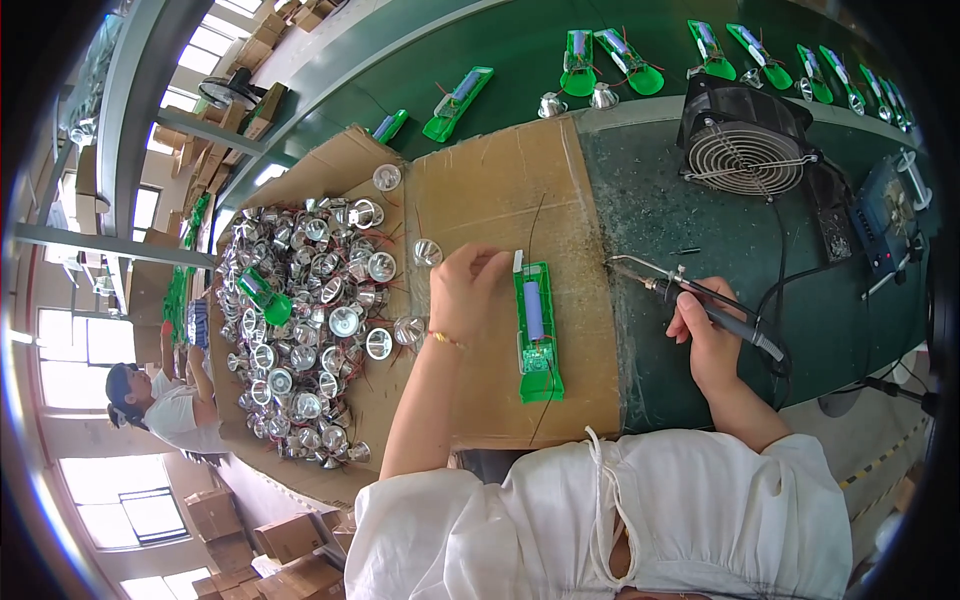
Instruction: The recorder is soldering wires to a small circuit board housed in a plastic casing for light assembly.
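On the cardboard sheet before me lies a green plastic flashlight housing. Inside it sit a purple cylindrical battery and a small green circuit board; thin dark wires stick out past both ends. My left hand is beside the housing's far end, its fingers pinched together close to a small white part. Whatever those fingertips hold is too small to make out. To the right, my right hand grips a soldering iron with a thin metal tube along it, tip pointing left toward the cardboard, apart from the housing.
A large carton of silver reflector cups stands left, one green housing on top. A fan and a blue soldering station are at right. More housings line the far belt. Another person works at left.
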A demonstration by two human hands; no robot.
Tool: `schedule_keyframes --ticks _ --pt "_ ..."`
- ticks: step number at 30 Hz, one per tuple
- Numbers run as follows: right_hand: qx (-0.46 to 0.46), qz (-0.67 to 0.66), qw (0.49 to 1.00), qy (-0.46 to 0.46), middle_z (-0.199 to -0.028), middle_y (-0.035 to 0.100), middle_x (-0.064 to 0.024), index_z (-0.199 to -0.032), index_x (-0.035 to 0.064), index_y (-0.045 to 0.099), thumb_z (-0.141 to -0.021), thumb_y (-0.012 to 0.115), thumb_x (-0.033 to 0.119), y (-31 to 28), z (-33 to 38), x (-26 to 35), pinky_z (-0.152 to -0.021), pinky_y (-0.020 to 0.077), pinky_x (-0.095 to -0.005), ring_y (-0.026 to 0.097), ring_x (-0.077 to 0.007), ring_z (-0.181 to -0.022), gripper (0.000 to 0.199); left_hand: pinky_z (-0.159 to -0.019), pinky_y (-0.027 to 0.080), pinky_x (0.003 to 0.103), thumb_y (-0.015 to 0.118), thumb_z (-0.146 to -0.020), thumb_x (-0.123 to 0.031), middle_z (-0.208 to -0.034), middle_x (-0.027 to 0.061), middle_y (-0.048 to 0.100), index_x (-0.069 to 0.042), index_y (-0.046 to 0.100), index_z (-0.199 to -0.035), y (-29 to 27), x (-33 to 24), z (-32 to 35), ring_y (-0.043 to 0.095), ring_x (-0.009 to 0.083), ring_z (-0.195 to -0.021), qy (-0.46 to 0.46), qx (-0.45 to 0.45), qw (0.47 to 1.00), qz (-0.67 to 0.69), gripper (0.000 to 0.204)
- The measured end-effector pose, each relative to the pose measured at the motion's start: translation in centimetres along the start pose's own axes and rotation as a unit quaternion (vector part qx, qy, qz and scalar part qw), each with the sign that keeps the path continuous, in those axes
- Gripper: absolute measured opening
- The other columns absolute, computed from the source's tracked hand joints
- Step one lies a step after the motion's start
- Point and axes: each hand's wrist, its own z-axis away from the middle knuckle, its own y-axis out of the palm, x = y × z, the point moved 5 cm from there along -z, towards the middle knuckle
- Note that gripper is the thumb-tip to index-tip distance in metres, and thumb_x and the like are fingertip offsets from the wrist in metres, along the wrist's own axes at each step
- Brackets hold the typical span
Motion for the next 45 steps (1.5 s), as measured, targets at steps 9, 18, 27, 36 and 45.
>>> schedule_keyframes --ticks 9,18,27,36,45 --pt "-0.007 -0.004 1.000 -0.003 -0.064 0.056 -0.0034 -0.088 0.0014 0.051 -0.085 0.059 0.015 -0.1 -0.1 0.0 -0.045 0.0394 -0.0181 0.054 -0.0078 -0.052 0.016 -0.065 0.051 0.028 0.067 -0.076 -0.014 -0.077 0.0130 0.068 0.003 0.067 -0.088 1.3 1.3 0.1 0.066 0.0170 -0.071 -0.062 0.058 0.995 0.049 0.020" --pt "-0.002 -0.010 1.000 0.008 -0.064 0.057 -0.0032 -0.088 0.0017 0.052 -0.085 0.059 0.015 0.0 -0.1 -0.2 -0.045 0.0394 -0.0181 0.055 -0.0076 -0.052 0.015 -0.061 0.048 0.031 0.066 -0.076 -0.010 -0.075 0.0112 0.062 -0.004 0.068 -0.090 0.1 -0.4 0.9 0.062 0.0245 -0.068 0.084 0.063 0.991 -0.080 0.016" --pt "-0.009 0.005 1.000 0.016 -0.060 0.054 -0.0043 -0.086 0.0023 0.050 -0.085 0.058 0.017 0.2 -0.1 0.0 -0.044 0.0369 -0.0197 0.051 -0.0096 -0.049 0.016 -0.062 0.048 0.029 0.064 -0.078 -0.008 -0.077 0.0104 0.062 -0.002 0.066 -0.090 0.2 -0.7 0.5 0.061 0.0208 -0.067 0.073 0.051 0.993 -0.072 0.014" --pt "-0.008 -0.002 1.000 0.020 -0.060 0.054 -0.0043 -0.086 0.0027 0.050 -0.084 0.059 0.019 0.1 0.0 0.0 -0.044 0.0367 -0.0196 0.051 -0.0095 -0.049 0.019 -0.061 0.048 0.023 0.066 -0.075 -0.003 -0.072 0.0037 0.064 -0.001 0.062 -0.085 2.0 0.6 -0.6 0.059 0.0091 -0.065 -0.049 0.097 0.992 0.070 0.011" --pt "-0.001 -0.011 1.000 0.023 -0.059 0.053 -0.0042 -0.086 0.0029 0.050 -0.084 0.058 0.017 0.3 -0.2 -0.2 -0.043 0.0359 -0.0194 0.051 -0.0096 -0.048 0.017 -0.054 0.045 0.027 0.076 -0.071 -0.025 -0.064 0.0071 0.060 -0.001 0.059 -0.077 1.8 0.6 -0.9 0.055 0.0120 -0.057 -0.085 0.007 0.996 -0.003 0.030"
